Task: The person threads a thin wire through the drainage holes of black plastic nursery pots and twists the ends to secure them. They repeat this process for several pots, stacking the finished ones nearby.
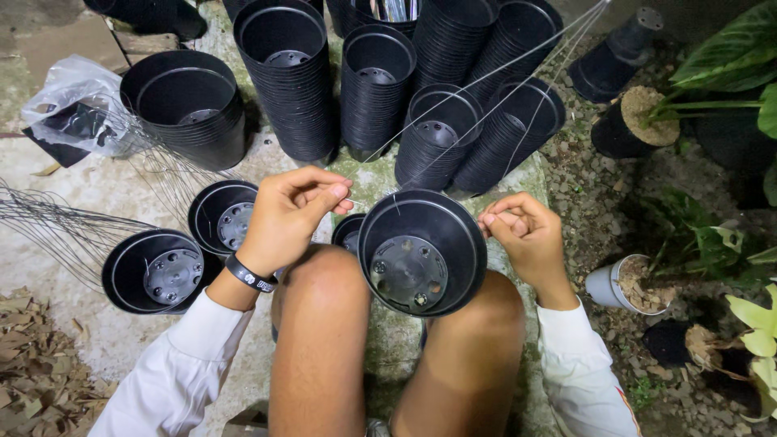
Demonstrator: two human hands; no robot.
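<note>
A black pot [422, 251] is propped between the knees while thin wire [486, 97] is pinched by both the left hand [287, 212] and right hand [524, 231], fingers closed tight.

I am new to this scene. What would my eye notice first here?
A black plastic pot sits between the knees at the centre, with the left hand and right hand pinching thin wires at its rim. Behind it stand tall stacks of black pots.

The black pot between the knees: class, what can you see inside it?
Inside the black pot only its grey base disc with drainage holes shows; no soil or plant. A thin wire crosses its rim. What lies under the pot is hidden.
</note>
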